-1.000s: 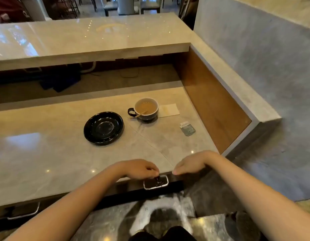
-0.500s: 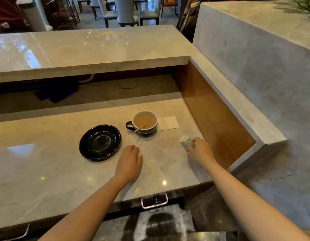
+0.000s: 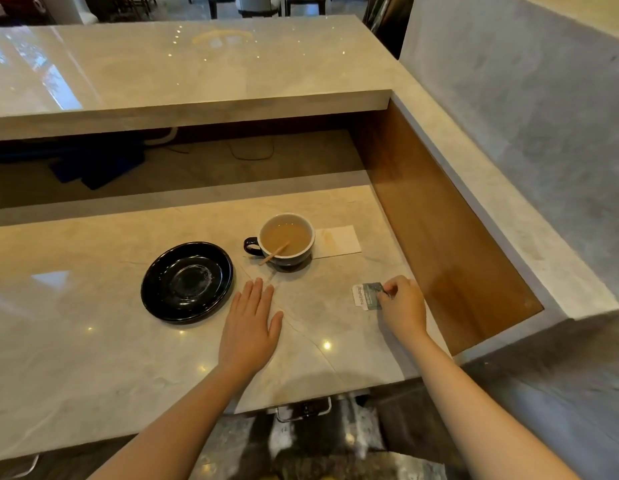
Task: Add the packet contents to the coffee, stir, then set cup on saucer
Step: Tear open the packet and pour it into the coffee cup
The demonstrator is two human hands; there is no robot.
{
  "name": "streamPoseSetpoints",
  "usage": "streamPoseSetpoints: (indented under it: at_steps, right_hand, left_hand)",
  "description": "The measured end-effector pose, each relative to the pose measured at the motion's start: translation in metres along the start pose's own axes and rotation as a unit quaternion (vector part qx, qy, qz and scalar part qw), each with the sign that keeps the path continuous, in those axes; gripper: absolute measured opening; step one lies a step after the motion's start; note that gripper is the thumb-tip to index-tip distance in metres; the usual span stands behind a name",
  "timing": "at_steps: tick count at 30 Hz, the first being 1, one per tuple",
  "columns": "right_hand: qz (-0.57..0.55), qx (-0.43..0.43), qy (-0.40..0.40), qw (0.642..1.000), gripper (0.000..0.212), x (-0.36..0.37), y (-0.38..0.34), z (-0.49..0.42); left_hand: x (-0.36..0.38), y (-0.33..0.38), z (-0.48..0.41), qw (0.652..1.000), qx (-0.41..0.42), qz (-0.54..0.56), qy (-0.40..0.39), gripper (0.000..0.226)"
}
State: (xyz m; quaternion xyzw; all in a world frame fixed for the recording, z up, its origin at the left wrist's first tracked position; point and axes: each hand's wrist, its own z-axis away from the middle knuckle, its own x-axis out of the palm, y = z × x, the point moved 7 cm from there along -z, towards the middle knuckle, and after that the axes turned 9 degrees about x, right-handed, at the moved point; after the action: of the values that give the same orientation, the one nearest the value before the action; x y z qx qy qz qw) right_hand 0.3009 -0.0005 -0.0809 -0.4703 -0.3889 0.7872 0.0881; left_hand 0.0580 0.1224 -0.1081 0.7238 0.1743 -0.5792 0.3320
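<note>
A dark cup (image 3: pixel 286 237) of light brown coffee stands on the marble counter (image 3: pixel 93 358), with a wooden stirrer (image 3: pixel 275 253) leaning in it. Left of the cup sits an empty black saucer (image 3: pixel 187 281). A small grey-and-white packet (image 3: pixel 367 296) lies flat on the counter to the cup's right front. My right hand (image 3: pixel 401 306) pinches the packet's right edge with its fingertips. My left hand (image 3: pixel 250 327) rests flat on the counter, fingers apart, just in front of the cup and beside the saucer.
A pale napkin (image 3: pixel 339 240) lies right of the cup. A wooden side panel (image 3: pixel 439 237) walls the counter on the right, and a raised marble bar top (image 3: pixel 183 81) runs behind. A metal drawer handle (image 3: pixel 303 410) hangs under the front edge.
Both hands left the counter's front edge. The right hand reached the packet and now pinches it; the left hand moved forward and lies flat near the saucer.
</note>
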Motion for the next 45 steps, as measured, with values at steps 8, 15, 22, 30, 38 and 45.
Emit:
streamPoseSetpoints:
  at_steps: [8, 15, 22, 30, 38, 45]
  right_hand:
    - [-0.347, 0.153, -0.218, 0.899, 0.017, 0.018, -0.020, 0.008]
    - [-0.310, 0.043, -0.169, 0.935, 0.006, 0.014, -0.100, -0.015]
    - [-0.115, -0.152, -0.101, 0.976, 0.006, 0.031, -0.160, -0.026]
    - [-0.032, -0.203, -0.085, 0.975, 0.006, 0.040, -0.174, -0.024]
    - [0.012, -0.245, -0.068, 0.967, 0.014, 0.042, -0.183, -0.025]
    - [0.021, -0.226, -0.068, 0.972, 0.011, 0.045, -0.187, -0.026]
  left_hand:
    - [-0.003, 0.001, 0.001, 1.000, -0.011, 0.013, 0.016, 0.061]
    - [-0.005, 0.001, 0.002, 1.000, -0.008, 0.011, 0.026, 0.057]
    - [-0.005, 0.001, 0.002, 0.999, -0.012, 0.014, 0.029, 0.056]
    - [-0.002, 0.000, 0.002, 0.999, -0.016, 0.028, 0.021, 0.059]
    - [0.000, -0.001, 0.002, 0.999, -0.026, 0.033, 0.008, 0.059]
    - [-0.001, -0.002, 0.003, 0.999, -0.034, 0.039, 0.004, 0.060]
